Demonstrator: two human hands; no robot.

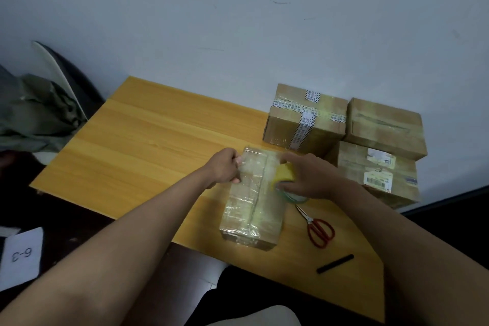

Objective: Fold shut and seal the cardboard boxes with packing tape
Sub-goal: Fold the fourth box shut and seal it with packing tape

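Cardboard, already folded shut, is being sealed: the box (pixel 254 198) lies on the table (pixel 148 145) under both hands. A clear tape strip is pinched by the left hand (pixel 225 169) at the box's far left, while the tape roll (pixel 287 182) is gripped by the right hand (pixel 309 177). Next, seemingly, the strip must be pressed down and cut with the scissors (pixel 318 227) nearby.

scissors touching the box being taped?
Apart. The head view shows a plain strip of bare wooden table between the red-handled scissors and the right side of the box under the hands.
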